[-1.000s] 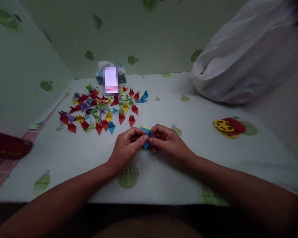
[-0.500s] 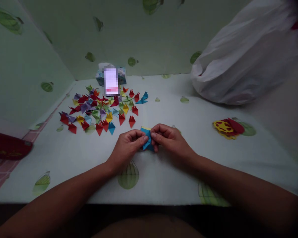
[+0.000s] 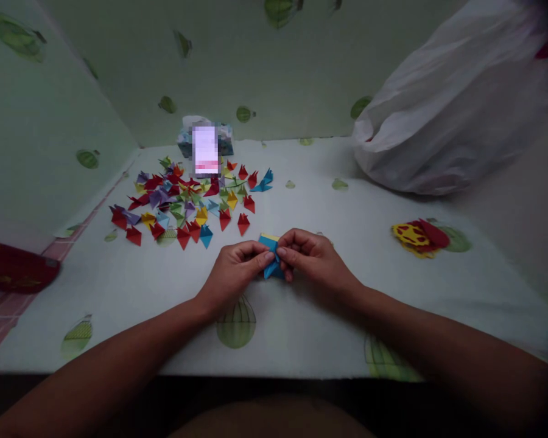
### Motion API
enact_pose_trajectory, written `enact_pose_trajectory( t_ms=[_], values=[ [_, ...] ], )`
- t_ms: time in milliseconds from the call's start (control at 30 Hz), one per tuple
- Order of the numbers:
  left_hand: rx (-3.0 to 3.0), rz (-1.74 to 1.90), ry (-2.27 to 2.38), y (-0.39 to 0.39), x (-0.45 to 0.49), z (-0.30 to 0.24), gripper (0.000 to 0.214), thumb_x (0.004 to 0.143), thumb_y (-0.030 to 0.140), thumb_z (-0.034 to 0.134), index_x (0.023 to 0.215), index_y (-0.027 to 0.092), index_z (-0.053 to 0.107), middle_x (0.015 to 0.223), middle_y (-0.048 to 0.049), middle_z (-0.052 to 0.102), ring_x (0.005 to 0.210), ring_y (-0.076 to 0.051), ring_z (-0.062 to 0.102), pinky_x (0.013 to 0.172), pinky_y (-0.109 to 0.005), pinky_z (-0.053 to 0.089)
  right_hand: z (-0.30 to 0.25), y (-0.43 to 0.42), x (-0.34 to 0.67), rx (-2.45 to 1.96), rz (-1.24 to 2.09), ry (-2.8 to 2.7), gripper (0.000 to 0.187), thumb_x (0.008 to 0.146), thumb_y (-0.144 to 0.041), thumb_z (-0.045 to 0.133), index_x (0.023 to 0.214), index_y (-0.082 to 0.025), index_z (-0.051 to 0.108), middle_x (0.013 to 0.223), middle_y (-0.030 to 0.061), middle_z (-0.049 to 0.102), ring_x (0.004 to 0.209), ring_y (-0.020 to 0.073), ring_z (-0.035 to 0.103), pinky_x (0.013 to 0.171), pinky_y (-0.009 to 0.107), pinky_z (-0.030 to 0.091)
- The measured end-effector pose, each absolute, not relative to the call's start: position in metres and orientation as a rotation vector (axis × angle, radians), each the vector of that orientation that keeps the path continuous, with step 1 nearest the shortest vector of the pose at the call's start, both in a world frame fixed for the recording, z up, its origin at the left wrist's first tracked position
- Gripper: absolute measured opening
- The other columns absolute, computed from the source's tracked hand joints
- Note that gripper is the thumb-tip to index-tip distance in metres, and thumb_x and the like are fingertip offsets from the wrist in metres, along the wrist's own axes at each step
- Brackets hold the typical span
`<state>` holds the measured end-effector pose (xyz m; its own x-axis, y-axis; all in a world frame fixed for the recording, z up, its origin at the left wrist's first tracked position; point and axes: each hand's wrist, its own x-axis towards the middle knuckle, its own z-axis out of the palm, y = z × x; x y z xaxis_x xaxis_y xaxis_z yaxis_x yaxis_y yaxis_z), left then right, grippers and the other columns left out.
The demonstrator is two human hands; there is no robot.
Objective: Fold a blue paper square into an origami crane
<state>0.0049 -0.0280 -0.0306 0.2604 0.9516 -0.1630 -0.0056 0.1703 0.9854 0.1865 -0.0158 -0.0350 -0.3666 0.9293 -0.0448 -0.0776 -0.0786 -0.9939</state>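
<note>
My left hand [image 3: 235,271] and my right hand [image 3: 308,255] meet at the middle of the table, both pinching a small folded blue paper piece [image 3: 270,267]. Their fingertips press on it from either side. A small stack of yellow and blue paper [image 3: 269,238] lies just behind the fingers. Further back on the left is a scattered pile of folded paper pieces [image 3: 189,201] in red, yellow, blue, purple and green.
A big white plastic bag [image 3: 456,103] fills the back right. A red and yellow patterned thing [image 3: 420,236] lies at the right. A small box [image 3: 205,143] stands at the back wall. A dark red object [image 3: 13,274] sits at the left edge. The table [image 3: 119,292] has a pale cloth with green prints.
The blue paper piece has been turned and pressed a little between my fingertips. Both hands stay at the same spot.
</note>
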Motion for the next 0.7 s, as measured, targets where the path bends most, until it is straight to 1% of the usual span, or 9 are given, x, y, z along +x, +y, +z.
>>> enact_pose_trajectory(
  t_ms=[167, 300, 400, 500, 600, 700],
  values=[
    [1.184, 0.889, 1.073, -0.027, 0.0045, -0.031, 0.023, 0.082, 0.037, 0.075, 0.078, 0.015, 0.073, 0.071, -0.0022, 0.067, 0.065, -0.012, 0.054, 0.064, -0.026, 0.04, -0.0336, -0.0159, 0.1866, -1.0, 1.58, -1.373, 0.027, 0.082, -0.037, 0.074, 0.08, -0.015, 0.059, 0.06, -0.0044, 0.06, 0.046, 0.0066, 0.055, 0.049, 0.02, 0.043],
    [1.191, 0.888, 1.064, -0.0267, 0.0049, -0.0308, 0.026, 0.083, 0.039, 0.074, 0.077, 0.015, 0.071, 0.07, -0.0021, 0.066, 0.066, -0.012, 0.055, 0.064, -0.026, 0.04, -0.0322, -0.0176, 0.1859, -1.026, 1.551, -1.395, 0.027, 0.08, -0.035, 0.077, 0.078, -0.015, 0.058, 0.06, -0.0044, 0.06, 0.046, 0.0066, 0.056, 0.048, 0.02, 0.043],
    [1.194, 0.896, 1.057, -0.0274, 0.0048, -0.0302, 0.026, 0.083, 0.039, 0.075, 0.076, 0.015, 0.071, 0.07, -0.0019, 0.065, 0.068, -0.013, 0.056, 0.065, -0.027, 0.04, -0.032, -0.0189, 0.1861, -1.011, 1.552, -1.413, 0.025, 0.083, -0.035, 0.074, 0.08, -0.016, 0.059, 0.062, -0.004, 0.061, 0.048, 0.0067, 0.056, 0.049, 0.02, 0.043],
    [1.186, 0.892, 1.034, -0.0279, 0.0045, -0.0296, 0.026, 0.086, 0.039, 0.073, 0.077, 0.015, 0.071, 0.073, -0.0031, 0.068, 0.069, -0.013, 0.057, 0.067, -0.027, 0.043, -0.0331, -0.0188, 0.187, -0.969, 1.591, -1.391, 0.028, 0.088, -0.041, 0.07, 0.082, -0.016, 0.059, 0.065, -0.0029, 0.063, 0.05, 0.007, 0.058, 0.053, 0.022, 0.046],
    [1.158, 0.881, 0.985, -0.0277, 0.0042, -0.0299, 0.026, 0.087, 0.039, 0.073, 0.078, 0.015, 0.071, 0.076, -0.0043, 0.071, 0.072, -0.014, 0.061, 0.073, -0.029, 0.046, -0.0349, -0.0182, 0.1874, -0.935, 1.627, -1.352, 0.032, 0.088, -0.045, 0.072, 0.083, -0.016, 0.059, 0.065, -0.0031, 0.063, 0.049, 0.0071, 0.058, 0.054, 0.023, 0.047],
    [1.147, 0.877, 0.96, -0.0272, 0.0035, -0.0309, 0.027, 0.088, 0.04, 0.073, 0.079, 0.015, 0.071, 0.077, -0.0043, 0.071, 0.075, -0.015, 0.063, 0.075, -0.029, 0.047, -0.0363, -0.018, 0.187, -0.913, 1.658, -1.308, 0.031, 0.087, -0.044, 0.074, 0.084, -0.016, 0.06, 0.064, -0.0035, 0.063, 0.049, 0.0069, 0.058, 0.054, 0.022, 0.047]
  ],
)
